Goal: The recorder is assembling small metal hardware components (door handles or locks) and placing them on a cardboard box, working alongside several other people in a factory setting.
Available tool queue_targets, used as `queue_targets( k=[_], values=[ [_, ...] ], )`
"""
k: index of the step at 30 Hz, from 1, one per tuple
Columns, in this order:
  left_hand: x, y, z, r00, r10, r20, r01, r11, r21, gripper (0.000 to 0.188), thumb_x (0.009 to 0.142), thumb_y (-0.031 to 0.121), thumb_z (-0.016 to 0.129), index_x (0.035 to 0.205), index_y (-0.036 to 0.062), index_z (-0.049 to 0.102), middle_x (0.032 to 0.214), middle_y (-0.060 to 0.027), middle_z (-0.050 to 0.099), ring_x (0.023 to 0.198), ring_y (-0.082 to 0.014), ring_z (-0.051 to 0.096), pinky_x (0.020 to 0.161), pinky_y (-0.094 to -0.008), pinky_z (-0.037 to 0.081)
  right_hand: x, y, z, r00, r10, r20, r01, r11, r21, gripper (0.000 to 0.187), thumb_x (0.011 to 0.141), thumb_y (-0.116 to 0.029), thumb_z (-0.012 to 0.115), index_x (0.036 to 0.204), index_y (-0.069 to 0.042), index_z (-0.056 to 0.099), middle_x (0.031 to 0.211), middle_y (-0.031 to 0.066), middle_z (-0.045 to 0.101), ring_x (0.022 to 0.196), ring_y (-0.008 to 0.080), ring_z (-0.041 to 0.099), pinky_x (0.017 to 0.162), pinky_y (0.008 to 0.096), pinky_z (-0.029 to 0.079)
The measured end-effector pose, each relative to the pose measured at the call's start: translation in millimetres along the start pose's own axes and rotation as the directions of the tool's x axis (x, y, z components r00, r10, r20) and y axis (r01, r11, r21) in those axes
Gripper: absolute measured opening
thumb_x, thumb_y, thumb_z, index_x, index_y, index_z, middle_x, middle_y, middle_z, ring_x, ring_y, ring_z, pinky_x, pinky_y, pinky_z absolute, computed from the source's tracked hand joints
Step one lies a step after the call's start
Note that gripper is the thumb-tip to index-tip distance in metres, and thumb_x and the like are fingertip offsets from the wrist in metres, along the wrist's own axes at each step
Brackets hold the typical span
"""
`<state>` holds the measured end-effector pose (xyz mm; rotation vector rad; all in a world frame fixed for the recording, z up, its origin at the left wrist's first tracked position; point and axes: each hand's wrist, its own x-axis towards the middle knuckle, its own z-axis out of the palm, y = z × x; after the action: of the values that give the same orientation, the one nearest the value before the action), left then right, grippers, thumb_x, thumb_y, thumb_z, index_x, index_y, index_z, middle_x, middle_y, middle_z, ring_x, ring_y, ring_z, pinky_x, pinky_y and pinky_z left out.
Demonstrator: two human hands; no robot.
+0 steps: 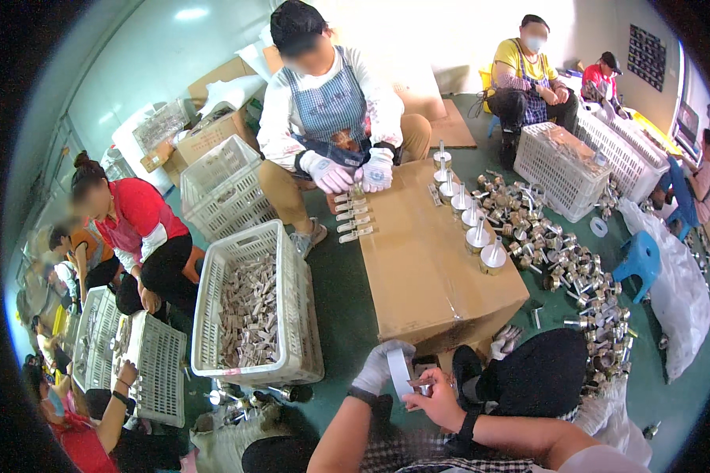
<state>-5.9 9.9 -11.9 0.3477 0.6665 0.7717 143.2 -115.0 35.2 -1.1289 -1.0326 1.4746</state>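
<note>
Close to my body, below the near edge of a brown cardboard box, both hands work together. My left hand, in a pale glove, is closed on a curved white band, which stands on edge. The bare fingers of my right hand pinch a small greyish metal piece right beside the band. Whether piece and band touch, I cannot tell. Along the right edge of the box stand several metal cups with white discs and upright stems. Several pale clip-like pieces jut over its left edge.
A white crate full of small metal pieces stands left of the box. Loose metal cups cover the floor at right, near a blue stool. Across the box, a co-worker's gloved hands rest at its far edge.
</note>
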Motion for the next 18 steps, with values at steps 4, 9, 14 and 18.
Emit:
queue_targets(
  k=[4,9,14,18],
  values=[
    [2,-1,-3,1.000,-0.001,0.017,0.001,1.000,-0.008,0.023,0.075,0.018,0.063,0.087,-0.0018,0.064,0.088,-0.0148,0.066,0.080,-0.0255,0.062,0.074,-0.0341,0.049,0,-6,2,0.998,0.051,0.019,-0.052,0.998,0.043,0.042,0.078,0.001,0.065,0.100,-0.006,0.031,0.097,0.0134,0.051,0.076,0.0230,0.063,0.064,0.0360,0.058],
    [-4,-3,-5,0.999,-0.037,-0.017,0.037,0.998,-0.045,0.024,0.075,0.016,0.063,0.091,-0.0023,0.063,0.089,-0.0149,0.066,0.082,-0.0253,0.062,0.075,-0.0348,0.049,-3,0,5,0.999,0.037,0.039,-0.039,0.997,0.064,0.041,0.078,0.001,0.066,0.099,-0.005,0.032,0.096,0.0139,0.051,0.076,0.0237,0.063,0.065,0.0368,0.058],
    [-9,-2,14,1.000,0.002,-0.020,0.000,0.997,0.081,0.025,0.079,0.018,0.059,0.092,-0.0031,0.062,0.091,-0.0143,0.065,0.079,-0.0243,0.061,0.073,-0.0335,0.049,-3,1,-2,1.000,0.030,0.000,-0.030,0.995,0.098,0.041,0.076,-0.002,0.070,0.099,-0.003,0.035,0.095,0.0126,0.054,0.077,0.0189,0.062,0.064,0.0316,0.056],
    [-9,-1,7,1.000,-0.028,0.003,0.028,0.995,0.095,0.031,0.085,0.021,0.050,0.097,-0.0055,0.060,0.091,-0.0164,0.064,0.078,-0.0255,0.060,0.072,-0.0352,0.050,-6,1,2,0.999,0.026,-0.032,-0.023,0.997,0.071,0.044,0.073,-0.008,0.074,0.099,-0.002,0.039,0.093,0.0111,0.058,0.073,0.0157,0.061,0.062,0.0285,0.053]
  ],
)
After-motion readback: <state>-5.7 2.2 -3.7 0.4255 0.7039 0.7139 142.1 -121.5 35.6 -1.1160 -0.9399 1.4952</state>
